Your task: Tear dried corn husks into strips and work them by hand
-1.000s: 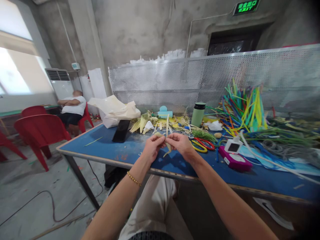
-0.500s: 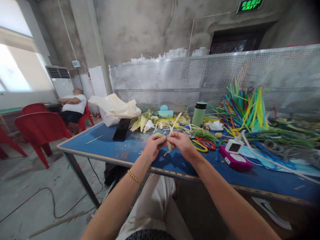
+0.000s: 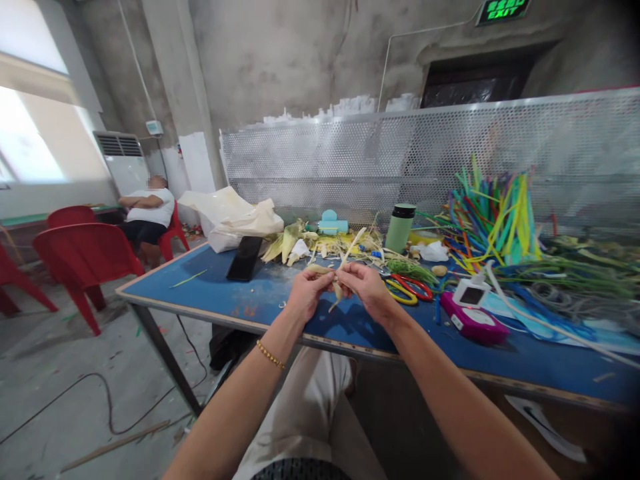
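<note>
Pinching a pale husk-like strip [image 3: 352, 247] above the blue table [image 3: 270, 305]: left hand [image 3: 304, 293] at 9 o'clock, right hand [image 3: 371, 287] at 3, free end towards 1. Keep pinches close, tension gentle; fibres may split.

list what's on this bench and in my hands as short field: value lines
left hand: left hand, pinching the pale husk strip
right hand: right hand, pinching the same piece, fingers close to the left's
left side: black phone, white bag
behind hands: loose husks, green bottle
right side: red-handled scissors, purple box, coloured strips
surface: blue table
</note>
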